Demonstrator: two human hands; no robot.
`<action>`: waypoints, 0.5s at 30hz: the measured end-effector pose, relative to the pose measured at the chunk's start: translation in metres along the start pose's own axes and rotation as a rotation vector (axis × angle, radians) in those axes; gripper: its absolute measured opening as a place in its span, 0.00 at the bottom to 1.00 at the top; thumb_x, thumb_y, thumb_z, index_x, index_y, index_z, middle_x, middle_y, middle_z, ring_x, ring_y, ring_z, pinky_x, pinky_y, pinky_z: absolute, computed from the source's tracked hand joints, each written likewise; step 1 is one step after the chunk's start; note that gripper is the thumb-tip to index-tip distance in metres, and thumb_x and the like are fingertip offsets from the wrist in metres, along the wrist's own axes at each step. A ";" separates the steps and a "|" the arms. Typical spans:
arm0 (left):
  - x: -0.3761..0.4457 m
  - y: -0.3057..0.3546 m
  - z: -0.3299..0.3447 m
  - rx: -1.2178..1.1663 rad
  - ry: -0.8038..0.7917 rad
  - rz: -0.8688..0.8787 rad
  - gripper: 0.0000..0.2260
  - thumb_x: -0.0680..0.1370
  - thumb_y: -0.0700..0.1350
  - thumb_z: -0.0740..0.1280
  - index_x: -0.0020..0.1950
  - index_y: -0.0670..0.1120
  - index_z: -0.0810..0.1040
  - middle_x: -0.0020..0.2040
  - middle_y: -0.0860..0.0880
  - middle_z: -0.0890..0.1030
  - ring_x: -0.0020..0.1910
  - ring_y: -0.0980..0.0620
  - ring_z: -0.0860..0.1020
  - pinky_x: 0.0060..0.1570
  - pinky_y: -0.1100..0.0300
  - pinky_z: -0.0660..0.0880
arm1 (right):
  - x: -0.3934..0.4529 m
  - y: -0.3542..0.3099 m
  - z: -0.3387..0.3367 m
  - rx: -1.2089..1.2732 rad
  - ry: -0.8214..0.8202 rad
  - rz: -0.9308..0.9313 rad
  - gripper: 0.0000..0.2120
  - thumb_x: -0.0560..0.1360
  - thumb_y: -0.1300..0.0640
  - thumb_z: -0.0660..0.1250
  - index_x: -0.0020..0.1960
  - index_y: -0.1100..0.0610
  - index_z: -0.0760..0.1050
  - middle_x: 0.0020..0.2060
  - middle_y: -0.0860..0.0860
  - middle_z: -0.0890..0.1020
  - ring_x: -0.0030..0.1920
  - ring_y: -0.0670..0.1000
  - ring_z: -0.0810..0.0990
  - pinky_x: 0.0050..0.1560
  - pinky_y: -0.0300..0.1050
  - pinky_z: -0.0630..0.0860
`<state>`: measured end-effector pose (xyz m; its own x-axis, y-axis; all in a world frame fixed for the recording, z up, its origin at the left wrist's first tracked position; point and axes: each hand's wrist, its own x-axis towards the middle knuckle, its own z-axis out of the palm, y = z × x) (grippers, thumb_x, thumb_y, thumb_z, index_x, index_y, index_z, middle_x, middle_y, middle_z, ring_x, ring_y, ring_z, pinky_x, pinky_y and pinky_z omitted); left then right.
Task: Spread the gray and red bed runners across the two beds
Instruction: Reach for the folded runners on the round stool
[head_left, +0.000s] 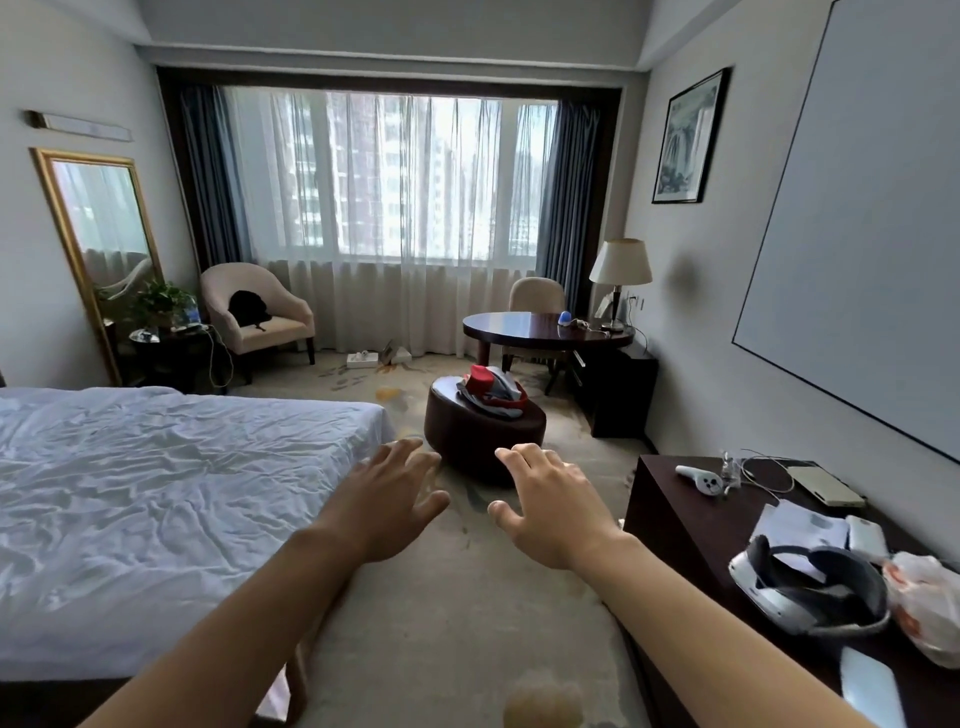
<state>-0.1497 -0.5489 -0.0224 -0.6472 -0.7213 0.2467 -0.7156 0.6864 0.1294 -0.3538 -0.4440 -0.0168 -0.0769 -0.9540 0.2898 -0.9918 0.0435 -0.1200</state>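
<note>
The gray and red bed runners (491, 391) lie bundled in a heap on a dark round ottoman (480, 431) in the middle of the room. One bed with wrinkled white sheets (156, 499) fills the left side; a second bed is out of view. My left hand (395, 493) and my right hand (545, 499) reach forward side by side over the carpet, fingers spread and holding nothing. Both hands are short of the ottoman and apart from the runners.
A dark desk (691, 525) on the right holds a headset (810, 587), a controller, cables and a plastic bag. Beyond the ottoman stand a round table (540, 327) with a lamp, two armchairs (254, 312) and a curtained window. Carpet runs between bed and desk.
</note>
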 end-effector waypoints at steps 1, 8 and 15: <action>0.014 -0.006 0.004 -0.011 -0.002 0.001 0.28 0.79 0.65 0.56 0.76 0.55 0.61 0.78 0.52 0.58 0.77 0.49 0.57 0.71 0.47 0.62 | 0.013 0.003 0.005 -0.012 -0.008 -0.004 0.33 0.79 0.40 0.60 0.79 0.51 0.56 0.74 0.50 0.64 0.74 0.53 0.64 0.72 0.54 0.65; 0.114 -0.044 0.046 -0.083 -0.080 0.016 0.28 0.79 0.65 0.56 0.77 0.55 0.60 0.79 0.52 0.57 0.78 0.50 0.57 0.73 0.46 0.62 | 0.115 0.041 0.042 0.003 -0.007 0.013 0.32 0.79 0.40 0.60 0.78 0.51 0.57 0.74 0.49 0.64 0.73 0.53 0.64 0.72 0.55 0.65; 0.240 -0.077 0.064 -0.063 -0.039 -0.005 0.28 0.80 0.64 0.57 0.77 0.54 0.61 0.79 0.51 0.59 0.77 0.50 0.58 0.72 0.49 0.63 | 0.232 0.106 0.069 0.029 0.023 0.013 0.32 0.78 0.40 0.61 0.78 0.51 0.58 0.74 0.48 0.65 0.73 0.53 0.66 0.71 0.55 0.66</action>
<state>-0.2664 -0.7804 -0.0349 -0.6547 -0.7266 0.2085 -0.7013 0.6867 0.1912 -0.4699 -0.6810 -0.0276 -0.0928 -0.9463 0.3096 -0.9873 0.0473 -0.1515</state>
